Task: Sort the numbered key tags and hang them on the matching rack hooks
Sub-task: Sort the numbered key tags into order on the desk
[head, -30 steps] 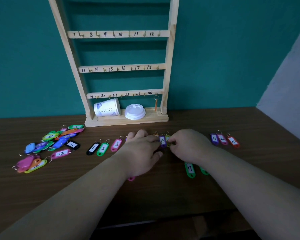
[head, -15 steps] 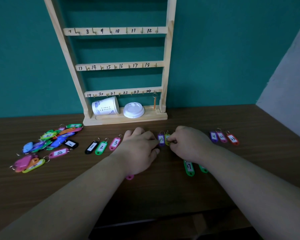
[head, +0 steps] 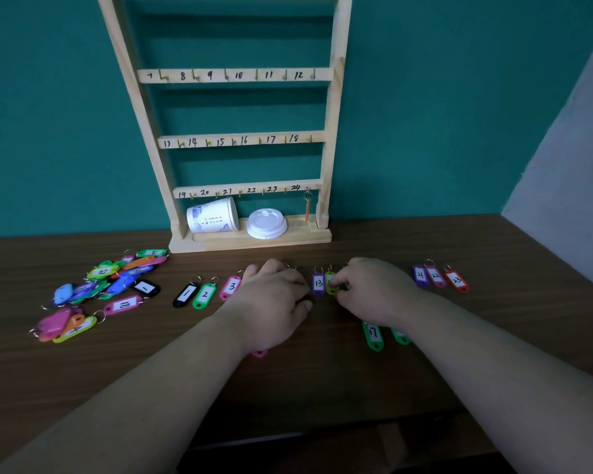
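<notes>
Here's the sorting line, laid out on the table (head: 322,388) in front of the rack (head: 332,131), apparently in number order so each tag can go straight to its hook. Tags 1, 2 and 3 (head: 231,287) sit front-left of the rack, with the 21-to-23 group (head: 436,277) front-right. The unsorted pile (head: 110,278) waits well left of it. The right hand (head: 374,290) pinches the yellow-green tag (head: 330,283) with its fingertips, seating it just beside purple tag 13 (head: 318,284) before the rack's base. The left hand (head: 274,302) lies palm down there, probably steadying the row, though I cannot tell whether it holds anything. One orange tag (head: 307,208) hangs on hook 24.
</notes>
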